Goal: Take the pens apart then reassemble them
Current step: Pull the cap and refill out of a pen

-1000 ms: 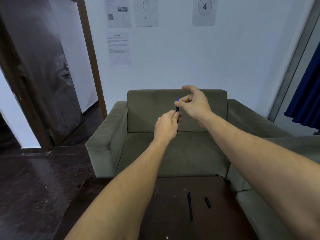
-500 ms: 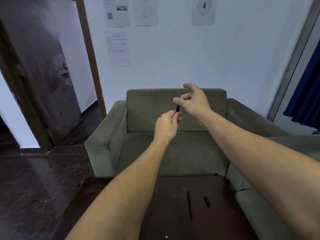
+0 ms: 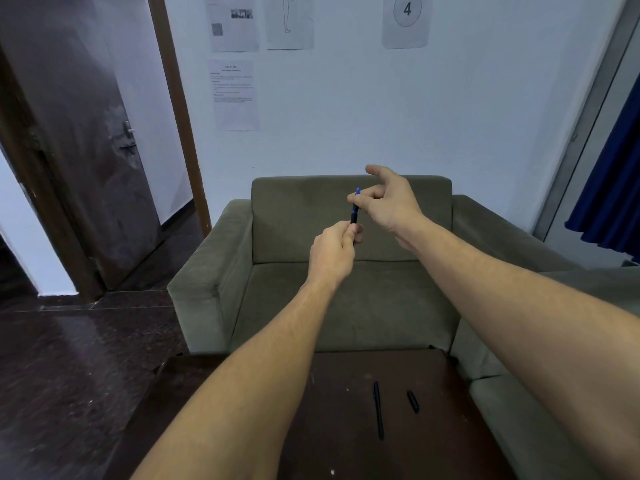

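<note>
My left hand [image 3: 332,252] is curled tight round the bottom of the pen [image 3: 354,213]. It holds the pen up in the air in front of the sofa [image 3: 381,306], and it has not moved in the last second. The pen points up, with its blue end at the top.

Down on the bench [image 3: 433,452] lies a black pen [image 3: 378,414]. It has not been touched.

My right hand [image 3: 391,202] is at the top of the pen I hold. It looks to pinch the pen just under the blue end, while one finger sticks out straight above. This is the small thing that has changed: a second ago the right hand sat a bit lower and closer to the left hand. Now it is a little higher, and I can see more of the dark part of the pen between my two hands.

I think this means the top part is being turned or pulled loose. It has not come off yet, so this pen is still in one piece.

To the right of the black pen lies a short piece [image 3: 412,401], maybe a cap. It has stayed where it was.
</note>
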